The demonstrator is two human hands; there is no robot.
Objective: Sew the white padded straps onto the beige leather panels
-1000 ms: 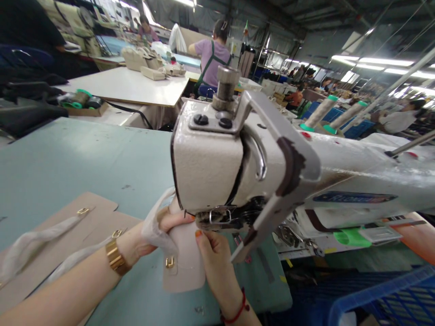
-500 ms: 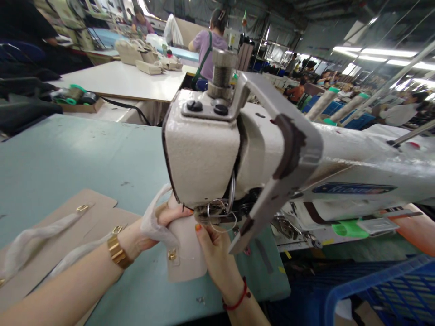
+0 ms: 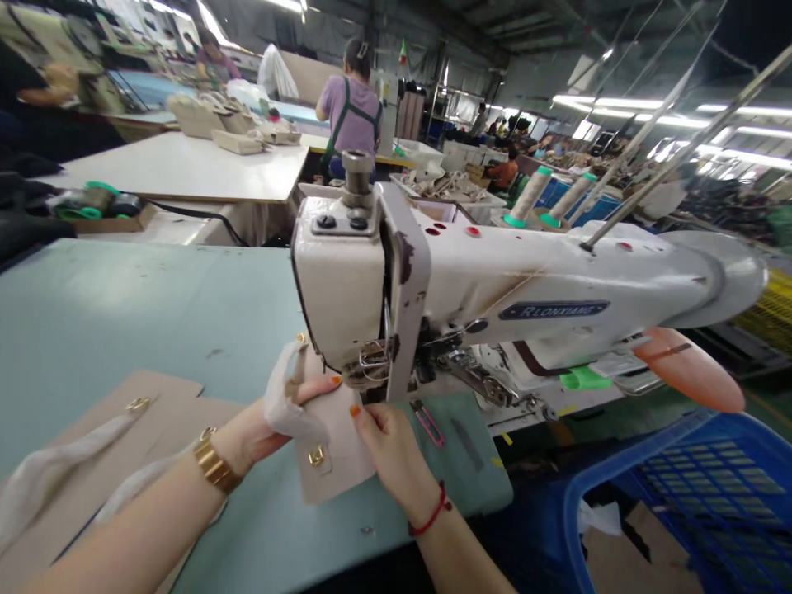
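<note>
A beige bag panel with a gold buckle lies under the head of a white sewing machine. My left hand is closed on its left side, thumb stretched over the top, with a white-wrapped handle looping past the fingers. At the right edge, my right hand pinches the same panel, thumb on top and the other fingers partly hidden. The needle area is hidden behind the machine head and the metal guard.
More beige panels with wrapped handles lie at left on the green table. Pink-handled snips rest right of my right hand. A blue basket holding scraps stands at lower right. A person in purple is beyond.
The viewpoint has shifted, so more of the machine's arm and the pink snips show. Both hands stay on the panel, which has barely moved.
</note>
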